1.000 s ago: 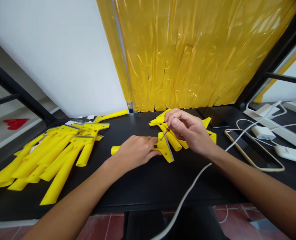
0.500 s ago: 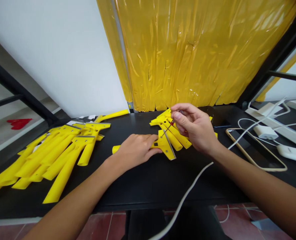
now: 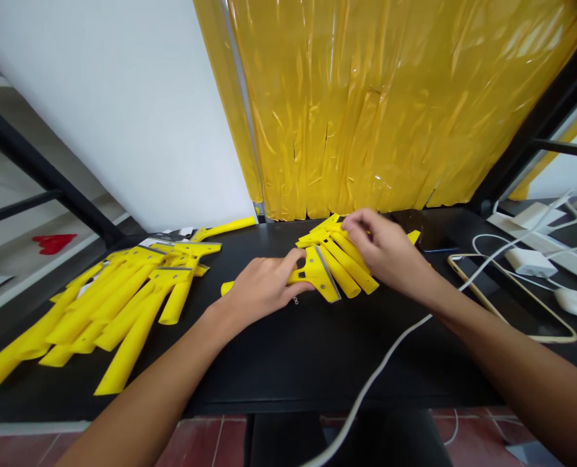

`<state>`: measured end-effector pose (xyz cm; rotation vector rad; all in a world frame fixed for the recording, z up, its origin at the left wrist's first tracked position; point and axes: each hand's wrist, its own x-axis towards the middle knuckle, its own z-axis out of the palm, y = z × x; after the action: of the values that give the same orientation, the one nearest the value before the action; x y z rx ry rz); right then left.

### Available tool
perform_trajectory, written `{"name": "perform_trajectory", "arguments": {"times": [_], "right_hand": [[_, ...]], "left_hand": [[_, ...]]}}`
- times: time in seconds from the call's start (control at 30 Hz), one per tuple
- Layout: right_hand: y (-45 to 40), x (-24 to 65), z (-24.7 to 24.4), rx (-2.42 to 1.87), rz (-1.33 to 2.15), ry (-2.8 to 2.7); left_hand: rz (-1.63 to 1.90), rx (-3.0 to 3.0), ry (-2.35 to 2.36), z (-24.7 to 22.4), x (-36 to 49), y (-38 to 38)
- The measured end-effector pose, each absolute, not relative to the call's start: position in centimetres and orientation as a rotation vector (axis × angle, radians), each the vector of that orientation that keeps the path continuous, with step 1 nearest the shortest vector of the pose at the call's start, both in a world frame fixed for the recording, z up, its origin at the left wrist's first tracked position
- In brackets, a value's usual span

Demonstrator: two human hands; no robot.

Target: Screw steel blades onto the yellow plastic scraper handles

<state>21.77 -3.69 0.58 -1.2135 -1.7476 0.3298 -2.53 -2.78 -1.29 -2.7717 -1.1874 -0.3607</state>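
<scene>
My left hand point(image 3: 263, 282) is wrapped round the handle of a yellow scraper point(image 3: 319, 275), whose wide head with a metal edge points right. Small metal pieces point(image 3: 296, 300) lie on the black table just below it. Over the right-hand pile of yellow scrapers point(image 3: 349, 259) is my right hand point(image 3: 378, 243), its fingers curled together; whatever it holds is hidden. A larger pile of yellow scrapers point(image 3: 127, 285) lies to the left, handles toward the front left.
A white cable point(image 3: 390, 353) crosses the black table point(image 3: 278, 370). At the right are a phone in a pale case point(image 3: 512, 298), a white charger point(image 3: 530, 262) and a power strip point(image 3: 561, 243). Yellow plastic sheeting point(image 3: 366, 110) hangs behind.
The screwdriver in my right hand has gone from sight, and that hand has moved off the scraper head. My left hand has tilted the scraper slightly. Small metal pieces now show beside it.
</scene>
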Motion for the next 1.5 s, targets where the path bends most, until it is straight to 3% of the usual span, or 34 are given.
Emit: {"name": "perform_trajectory", "arguments": {"times": [0.13, 0.37, 0.67, 0.9, 1.03, 1.1, 1.3, 1.5], "right_hand": [[-3.0, 21.7, -0.4, -1.485, 0.709, -2.024], [-3.2, 20.9, -1.3, -1.336, 1.265, -1.757], [-1.6, 23.2, 0.0, -1.436, 0.752, -1.805], [0.8, 30.1, 1.0, -1.971, 0.300, -2.011], [1.3, 30.8, 0.0, -2.083, 0.218, -2.075], [0.8, 29.7, 0.2, -1.973, 0.102, -2.096], [-2.7, 22.6, 0.3, -1.070, 0.027, -2.349], [-4.0, 20.5, -0.4, -0.840, 0.158, -2.566]], "left_hand": [[-0.501, -2.737, -1.164, -1.6, -2.8, -2.6], [-0.659, -2.739, -0.973, -2.2, -2.9, -2.1], [-0.645, -2.711, -1.036, -1.6, -2.9, -2.2], [-0.763, -3.019, -1.497, 0.1, -3.0, -1.8], [-0.839, -3.327, -1.900, 0.7, -3.5, -1.5], [-0.893, -3.464, -2.063, 0.8, -3.7, -1.4], [-0.951, -3.691, -2.308, 0.8, -3.4, -1.8], [-0.823, -3.872, -2.319, 0.2, -3.3, -2.1]]}}
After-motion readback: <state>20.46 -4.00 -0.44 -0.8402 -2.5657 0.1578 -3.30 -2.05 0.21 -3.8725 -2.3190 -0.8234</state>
